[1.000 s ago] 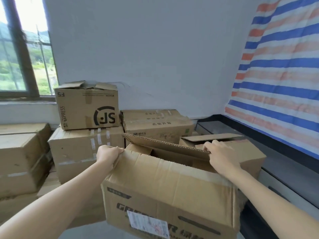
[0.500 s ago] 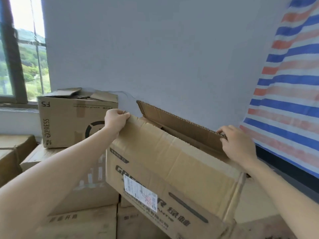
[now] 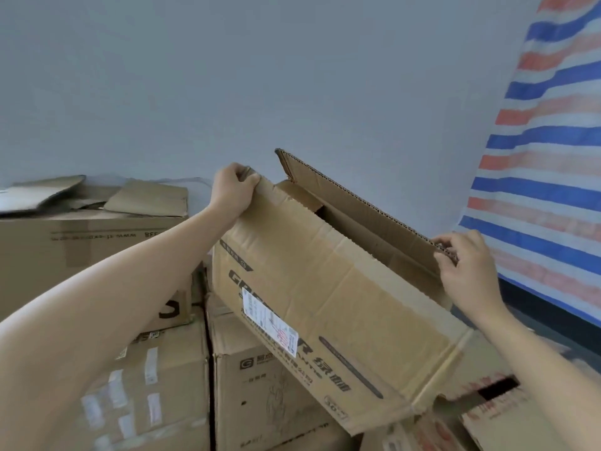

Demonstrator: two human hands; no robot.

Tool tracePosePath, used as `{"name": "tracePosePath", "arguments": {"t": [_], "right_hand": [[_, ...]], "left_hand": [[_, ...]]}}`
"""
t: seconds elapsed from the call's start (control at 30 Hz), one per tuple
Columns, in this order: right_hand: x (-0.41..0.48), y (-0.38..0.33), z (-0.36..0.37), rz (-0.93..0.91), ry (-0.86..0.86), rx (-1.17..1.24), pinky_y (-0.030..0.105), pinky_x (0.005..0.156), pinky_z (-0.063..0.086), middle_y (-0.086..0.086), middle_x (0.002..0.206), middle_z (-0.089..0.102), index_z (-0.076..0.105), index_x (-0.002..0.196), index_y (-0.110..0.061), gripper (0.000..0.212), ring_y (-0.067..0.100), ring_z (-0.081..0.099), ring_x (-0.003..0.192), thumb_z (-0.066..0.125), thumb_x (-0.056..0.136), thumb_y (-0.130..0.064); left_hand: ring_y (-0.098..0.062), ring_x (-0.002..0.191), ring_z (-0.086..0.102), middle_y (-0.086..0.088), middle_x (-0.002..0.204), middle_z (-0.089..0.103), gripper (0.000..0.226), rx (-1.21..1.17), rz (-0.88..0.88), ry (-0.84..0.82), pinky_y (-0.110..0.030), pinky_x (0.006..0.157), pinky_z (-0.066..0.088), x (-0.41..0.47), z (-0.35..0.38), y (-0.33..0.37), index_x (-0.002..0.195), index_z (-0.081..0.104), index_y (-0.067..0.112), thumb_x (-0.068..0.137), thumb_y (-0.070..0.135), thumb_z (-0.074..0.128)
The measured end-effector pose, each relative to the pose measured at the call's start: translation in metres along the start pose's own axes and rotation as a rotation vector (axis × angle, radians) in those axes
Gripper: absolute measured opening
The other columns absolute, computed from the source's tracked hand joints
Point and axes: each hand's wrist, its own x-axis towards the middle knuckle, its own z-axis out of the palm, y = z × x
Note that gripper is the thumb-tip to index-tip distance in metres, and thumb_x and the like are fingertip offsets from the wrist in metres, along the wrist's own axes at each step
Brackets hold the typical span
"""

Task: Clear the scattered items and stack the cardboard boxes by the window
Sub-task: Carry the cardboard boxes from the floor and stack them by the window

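Note:
I hold an open brown cardboard box [image 3: 328, 288] with a white shipping label, tilted, raised above the stacked boxes. My left hand [image 3: 232, 188] grips its upper left corner at the top edge. My right hand [image 3: 468, 268] pinches the end of the raised back flap at the box's right side. Under it sits a taped box [image 3: 260, 382] with a printed logo. To the left stands a taller box [image 3: 94, 252] with loose top flaps, on another taped box [image 3: 146, 385].
A plain pale wall [image 3: 292, 76] rises behind the boxes. A blue, red and white striped tarp [image 3: 549, 157] hangs on the right. A box with a dark hand slot [image 3: 497, 388] lies at lower right. The window is out of view.
I have lifted the held box from low in front of me up over the stack and toward the wall. The view has swung right, so the window has left the frame.

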Motion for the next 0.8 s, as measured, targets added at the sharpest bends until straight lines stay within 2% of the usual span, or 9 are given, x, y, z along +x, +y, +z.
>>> {"name": "tracePosePath", "arguments": {"t": [0.2, 0.33, 0.43, 0.5, 0.53, 0.6, 0.67, 0.73, 0.8], "right_hand": [[0.053, 0.0, 0.071, -0.017, -0.039, 0.084, 0.019, 0.077, 0.03, 0.01, 0.109, 0.052, 0.061, 0.107, 0.0, 0.019, 0.011, 0.044, 0.091, 0.053, 0.089, 0.002], [0.092, 0.001, 0.134, -0.013, -0.075, 0.086, 0.019, 0.072, 0.025, 0.008, 0.105, 0.056, 0.061, 0.108, -0.001, 0.022, 0.025, 0.053, 0.1, 0.052, 0.089, 0.003], [0.119, -0.003, 0.182, 0.008, -0.098, 0.144, 0.02, 0.072, 0.026, 0.008, 0.109, 0.06, 0.061, 0.109, -0.009, 0.023, 0.024, 0.055, 0.103, 0.051, 0.089, -0.001], [0.132, -0.01, 0.212, -0.01, -0.13, 0.171, 0.025, 0.076, 0.035, 0.0, 0.109, 0.058, 0.057, 0.11, -0.027, 0.024, 0.021, 0.055, 0.101, 0.05, 0.092, -0.012], [0.137, -0.015, 0.227, -0.04, -0.18, 0.146, 0.027, 0.077, 0.036, -0.002, 0.109, 0.057, 0.054, 0.112, -0.033, 0.025, 0.02, 0.054, 0.102, 0.05, 0.093, -0.017], [0.142, -0.025, 0.258, -0.136, -0.356, 0.045, 0.027, 0.08, 0.033, -0.002, 0.114, 0.053, 0.052, 0.124, -0.034, 0.036, 0.02, 0.048, 0.11, 0.048, 0.093, -0.016], [0.146, -0.034, 0.282, -0.189, -0.471, -0.008, 0.03, 0.09, 0.032, -0.002, 0.119, 0.049, 0.05, 0.128, -0.035, 0.043, 0.021, 0.045, 0.116, 0.046, 0.091, -0.013], [0.155, -0.037, 0.29, -0.135, -0.555, 0.093, 0.038, 0.1, 0.032, -0.002, 0.121, 0.049, 0.053, 0.119, -0.041, 0.039, 0.021, 0.045, 0.119, 0.048, 0.083, -0.026], [0.164, -0.037, 0.288, -0.105, -0.669, 0.174, 0.045, 0.108, 0.027, -0.004, 0.127, 0.048, 0.047, 0.103, -0.054, 0.037, 0.018, 0.043, 0.124, 0.046, 0.069, -0.04]], "left_hand": [[-0.018, 0.095, 0.045, -0.008, 0.111, 0.053, 0.029, 0.112, 0.064, 0.044, -0.027, 0.081, 0.034, 0.082, 0.024, -0.03, 0.119, 0.051, 0.001, 0.096, 0.017, 0.049], [-0.028, 0.11, 0.05, -0.013, 0.121, 0.055, 0.029, 0.206, 0.098, 0.038, -0.03, 0.088, 0.037, 0.155, 0.044, -0.045, 0.119, 0.052, 0.001, 0.095, 0.016, 0.05], [-0.031, 0.115, 0.048, -0.012, 0.12, 0.056, 0.026, 0.411, 0.016, -0.05, -0.035, 0.095, 0.036, 0.218, 0.053, -0.065, 0.113, 0.056, 0.007, 0.096, 0.025, 0.047], [-0.033, 0.118, 0.044, -0.013, 0.125, 0.053, 0.029, 0.666, -0.104, -0.126, -0.037, 0.104, 0.03, 0.243, 0.056, -0.086, 0.111, 0.054, 0.01, 0.096, 0.032, 0.041], [-0.033, 0.122, 0.043, -0.013, 0.13, 0.05, 0.035, 0.749, -0.173, -0.18, -0.038, 0.107, 0.027, 0.248, 0.057, -0.099, 0.118, 0.051, 0.009, 0.096, 0.034, 0.041], [-0.032, 0.13, 0.037, -0.011, 0.141, 0.041, 0.058, 0.757, -0.298, -0.332, -0.039, 0.11, 0.027, 0.244, 0.058, -0.129, 0.135, 0.039, 0.004, 0.092, 0.041, 0.048], [-0.029, 0.132, 0.037, -0.008, 0.146, 0.037, 0.078, 0.747, -0.32, -0.497, -0.041, 0.11, 0.03, 0.231, 0.053, -0.156, 0.14, 0.036, 0.006, 0.081, 0.053, 0.055], [-0.026, 0.13, 0.041, -0.008, 0.145, 0.041, 0.072, 0.772, -0.298, -0.581, -0.04, 0.11, 0.032, 0.218, 0.046, -0.177, 0.14, 0.039, 0.013, 0.084, 0.057, 0.05], [-0.028, 0.135, 0.035, -0.009, 0.148, 0.036, 0.066, 0.792, -0.315, -0.579, -0.041, 0.113, 0.026, 0.206, 0.041, -0.188, 0.144, 0.032, 0.012, 0.092, 0.052, 0.043]]}}
